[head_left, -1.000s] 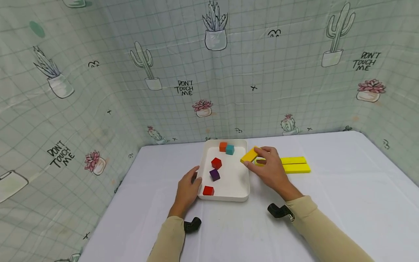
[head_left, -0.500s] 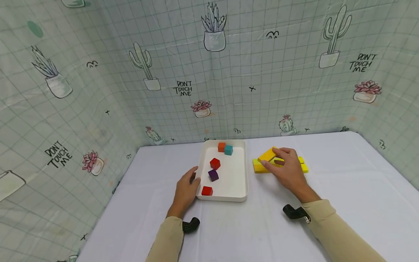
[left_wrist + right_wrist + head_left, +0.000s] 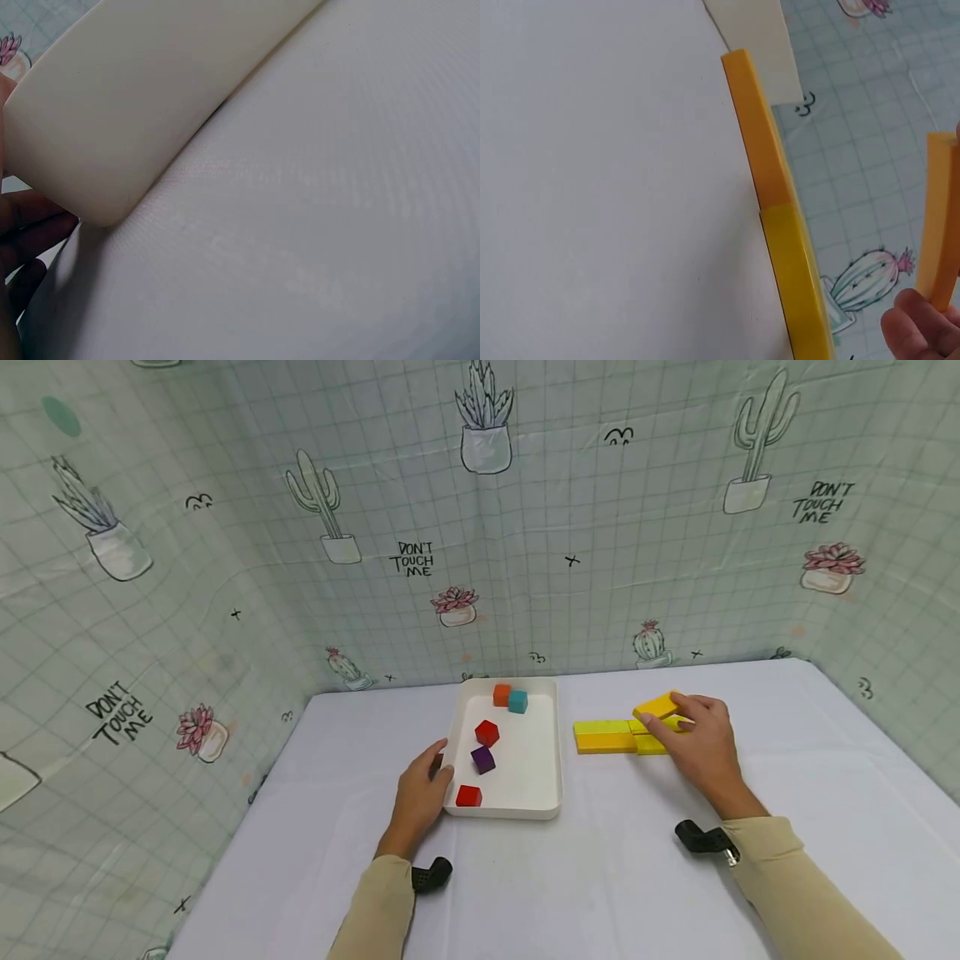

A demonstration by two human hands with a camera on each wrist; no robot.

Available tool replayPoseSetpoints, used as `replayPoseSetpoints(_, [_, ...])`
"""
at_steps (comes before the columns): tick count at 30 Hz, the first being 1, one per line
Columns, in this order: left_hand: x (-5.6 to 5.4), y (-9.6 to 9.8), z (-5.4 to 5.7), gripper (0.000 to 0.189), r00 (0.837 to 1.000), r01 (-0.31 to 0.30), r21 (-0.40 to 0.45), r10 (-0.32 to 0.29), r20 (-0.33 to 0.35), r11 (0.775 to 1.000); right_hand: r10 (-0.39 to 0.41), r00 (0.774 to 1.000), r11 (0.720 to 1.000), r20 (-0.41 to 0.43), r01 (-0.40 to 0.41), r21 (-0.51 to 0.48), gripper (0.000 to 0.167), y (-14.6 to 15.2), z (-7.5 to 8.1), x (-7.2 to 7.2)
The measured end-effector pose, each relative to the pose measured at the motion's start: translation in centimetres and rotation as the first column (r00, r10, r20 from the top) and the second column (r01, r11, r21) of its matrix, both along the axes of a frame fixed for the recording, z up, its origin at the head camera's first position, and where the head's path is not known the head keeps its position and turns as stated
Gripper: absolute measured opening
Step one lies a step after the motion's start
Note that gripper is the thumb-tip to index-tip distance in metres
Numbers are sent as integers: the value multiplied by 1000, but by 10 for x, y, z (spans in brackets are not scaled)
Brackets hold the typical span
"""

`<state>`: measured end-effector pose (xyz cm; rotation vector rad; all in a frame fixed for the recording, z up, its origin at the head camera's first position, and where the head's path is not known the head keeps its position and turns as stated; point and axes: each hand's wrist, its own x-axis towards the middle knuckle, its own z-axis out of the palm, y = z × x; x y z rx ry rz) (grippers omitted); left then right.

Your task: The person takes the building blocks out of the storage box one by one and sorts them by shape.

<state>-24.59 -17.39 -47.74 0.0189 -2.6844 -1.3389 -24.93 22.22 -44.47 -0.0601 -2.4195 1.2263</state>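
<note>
A short yellow rectangular wooden block (image 3: 657,704) is pinched between thumb and fingers of the right hand (image 3: 701,745) and held tilted just above the far right end of a row of flat yellow wooden blocks (image 3: 609,737) lying on the white tabletop (image 3: 615,877), right of the shallow white plastic tray (image 3: 540,806). The left hand (image 3: 420,789) rests against the tray's near left corner, fingers loosely extended along its wall; nothing is gripped by it.

For the placement to be done well, it is judged that the held block should be levelled before being lowered, its long edge squared with the blocks beneath, and the fingers released only once it sits flat. The tray is best kept steadied by the left hand.

Inside the tray five small cubes are seen: an orange cube (image 3: 502,695) and a teal cube (image 3: 517,702) touching at the far end, a red cube (image 3: 487,732) and a purple cube (image 3: 483,759) near the middle, and another red cube (image 3: 468,796) at the near left corner.

Limits of view: the right end of the yellow row is covered by the right hand, so the number of blocks there cannot be told; possibly two layers are present. In the right wrist view the held block (image 3: 939,217) is cut off by the frame edge. The left wrist view shows only tray wall (image 3: 135,97) and fingertips (image 3: 30,240).
</note>
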Motion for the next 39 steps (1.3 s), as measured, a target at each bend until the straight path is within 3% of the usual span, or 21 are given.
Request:
replayPoseSetpoints(9, [1,0,1,48,1000,-8,4,8,3,1000,-93,992,996,86,92,15,83,27,-3,0])
replayPoseSetpoints(18, [1,0,0,48,1000,-5,-6,5,9,1000,-163,961,987,225,160,32,94,60,-13,-2])
replayPoseSetpoints(26, [1,-1,1,48,1000,3,4,-3,9,1000,-186,950,982,251,170,84,93,72,-22,-5])
replayPoseSetpoints(33, [1,-1,0,49,1000,-2,7,2,11,1000,-226,922,974,314,202,108,95,75,-25,-7])
replayPoseSetpoints(39, [0,0,0,48,1000,-3,7,3,6,1000,-238,917,970,319,206,129,93,76,-26,-8])
